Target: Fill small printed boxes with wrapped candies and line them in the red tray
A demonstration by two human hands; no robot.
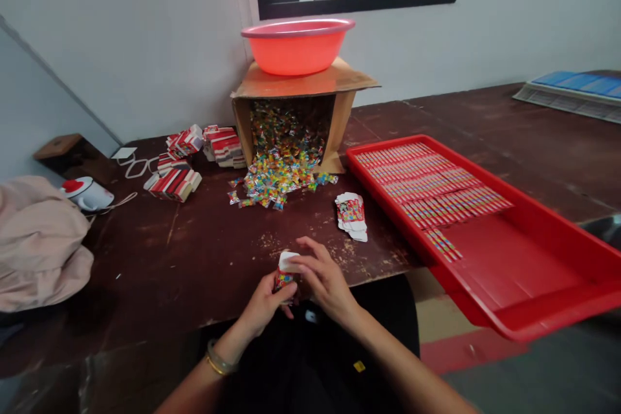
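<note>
At the far left I see a bunched pale pink cloth point(41, 246), with a wooden box point(72, 154) behind it and a white mug point(95, 195) with a red lid just beside it. A white cable point(138, 167) lies on the dark table point(208, 252) near the mug. Next come bundles of flattened red and white cartons point(175, 182), some piled on others.

The left hand point(266, 303), bangles point(213, 362) at its wrist, is closed around a small printed box point(284, 277), thumb across the front. This box is held upright at the table's near edge, close to the body. Beyond it, wrapped sweets point(281, 178) spill from a cardboard box point(342, 119) turned on its side, and a pink basin point(298, 52) sits on top.

The right hand point(330, 281) is half open, fingers loosely curled, with fingertips at the box's white top flap point(286, 259); from my angle I can't tell whether they pinch it or merely touch it.

Farther right I have a loose stack of printed cards point(351, 212), then a red tray point(514, 265) with rows of packed boxes point(436, 184) filling its far part and a short row nearer.
</note>
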